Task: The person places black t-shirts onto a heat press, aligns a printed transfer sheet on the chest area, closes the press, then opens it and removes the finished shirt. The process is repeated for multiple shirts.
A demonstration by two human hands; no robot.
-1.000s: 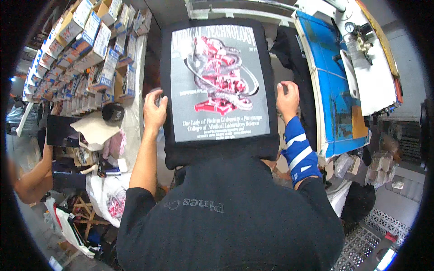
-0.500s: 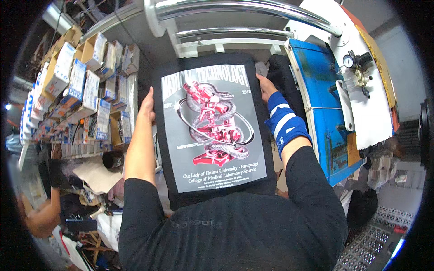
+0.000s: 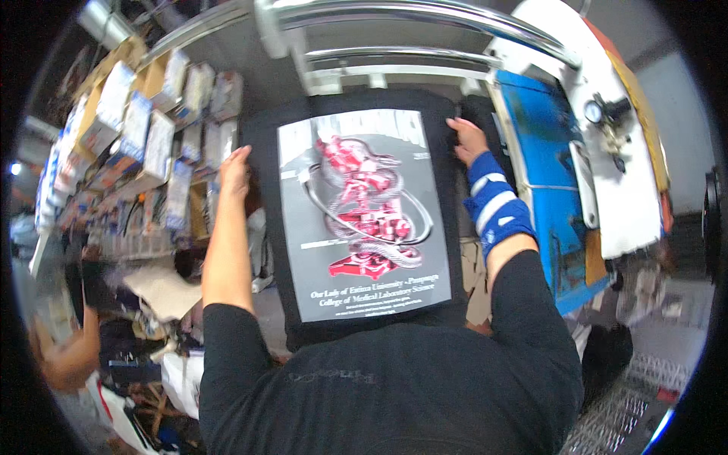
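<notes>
A black T-shirt (image 3: 451,197) lies spread in front of me, its large grey panel print (image 3: 303,250) showing a red microscope, a coiled snake and pale lettering. At the shirt's upper left side, my left hand (image 3: 236,173) has its fingers closed on the fabric edge. My right hand (image 3: 470,140), with a blue and white band (image 3: 497,201) round the wrist, pinches the edge across from it. The fingertips of both hands are partly hidden by the cloth or blurred.
Chrome bars (image 3: 425,11) on a white frame cross the far side. Close on the right stand a blue panel (image 3: 546,152) and a white machine plate with a pressure gauge (image 3: 593,112). Stacked boxes (image 3: 152,144) fill the left. Another person's blurred arm (image 3: 76,353) shows at lower left.
Both hands have moved outward, the left to the left and the right to the right, and the shirt's upper sides spread wider. The view has shifted slightly and blurred.
</notes>
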